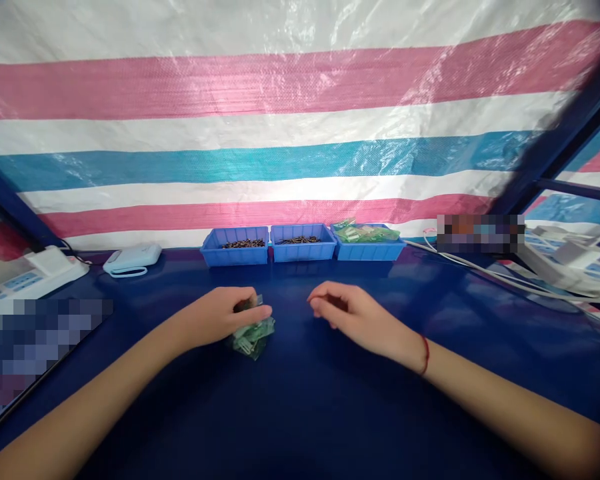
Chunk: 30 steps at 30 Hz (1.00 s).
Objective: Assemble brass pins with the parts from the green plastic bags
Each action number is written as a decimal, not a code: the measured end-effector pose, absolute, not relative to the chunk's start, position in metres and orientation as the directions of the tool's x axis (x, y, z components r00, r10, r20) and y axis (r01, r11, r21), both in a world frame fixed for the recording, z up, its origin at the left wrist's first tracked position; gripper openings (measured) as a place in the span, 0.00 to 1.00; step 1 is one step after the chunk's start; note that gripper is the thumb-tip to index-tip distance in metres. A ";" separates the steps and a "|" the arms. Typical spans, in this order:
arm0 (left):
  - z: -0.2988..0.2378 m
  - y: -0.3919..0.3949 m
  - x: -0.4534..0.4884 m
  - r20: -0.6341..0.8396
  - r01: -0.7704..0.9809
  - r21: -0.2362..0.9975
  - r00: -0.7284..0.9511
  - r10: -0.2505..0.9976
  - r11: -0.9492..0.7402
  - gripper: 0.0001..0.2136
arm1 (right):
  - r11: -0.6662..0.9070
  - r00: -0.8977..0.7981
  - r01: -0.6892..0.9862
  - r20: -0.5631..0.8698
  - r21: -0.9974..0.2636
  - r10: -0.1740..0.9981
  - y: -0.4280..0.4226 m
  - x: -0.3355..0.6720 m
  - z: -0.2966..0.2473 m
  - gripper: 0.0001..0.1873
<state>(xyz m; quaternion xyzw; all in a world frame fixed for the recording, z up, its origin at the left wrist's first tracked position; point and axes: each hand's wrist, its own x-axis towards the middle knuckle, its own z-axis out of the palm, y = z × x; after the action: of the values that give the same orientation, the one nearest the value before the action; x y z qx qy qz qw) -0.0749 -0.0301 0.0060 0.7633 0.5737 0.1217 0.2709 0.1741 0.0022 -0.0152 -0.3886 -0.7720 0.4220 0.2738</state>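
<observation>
My left hand (225,313) is closed over a bunch of small green clear plastic bags (253,339), low over the dark blue table. Part of the bunch is hidden under the palm. To the right, my right hand (350,310) hovers with its thumb and fingers pinched together. Whatever its fingertips hold, if anything, is too small to make out. Beyond the hands stand three blue plastic bins in a row. Small brown metal pieces, perhaps screws, lie in the left bin (235,257). Thin dark pieces fill the middle bin (304,252), and green plastic bags the right bin (370,251).
A light blue case (133,259) with a strap lies at the back left, near a white power strip (45,273). White cables (480,268) and plugs crowd the right edge. A striped plastic sheet (280,160) hangs behind the table (300,413). Blurred patches hide items at both sides.
</observation>
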 end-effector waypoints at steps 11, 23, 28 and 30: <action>-0.016 -0.050 -0.033 -0.069 0.322 0.946 0.348 0.935 -0.050 0.19 | 0.106 -0.554 0.101 0.032 -0.989 0.832 -0.019 0.157 -0.023 0.18; -0.011 -0.052 -0.032 -0.207 -0.024 0.971 0.413 0.887 0.237 0.23 | 0.840 -0.535 0.142 0.673 -0.524 0.511 -0.027 0.166 -0.021 0.16; -0.011 -0.049 -0.035 -0.066 0.032 0.998 0.228 0.971 0.060 0.11 | 0.500 -0.375 0.154 0.418 -0.852 0.827 -0.029 0.162 -0.023 0.13; -0.011 -0.050 -0.037 0.059 0.135 0.988 0.147 0.987 -0.079 0.08 | 0.296 -0.437 0.110 0.221 -0.949 0.872 -0.031 0.160 -0.021 0.13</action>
<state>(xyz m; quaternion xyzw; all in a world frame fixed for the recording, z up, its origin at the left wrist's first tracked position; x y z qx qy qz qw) -0.0366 -0.0504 -0.0107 0.5854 0.4792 0.4437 0.4805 0.1597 -0.0313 -0.0208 -0.3507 -0.6998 0.4784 0.3980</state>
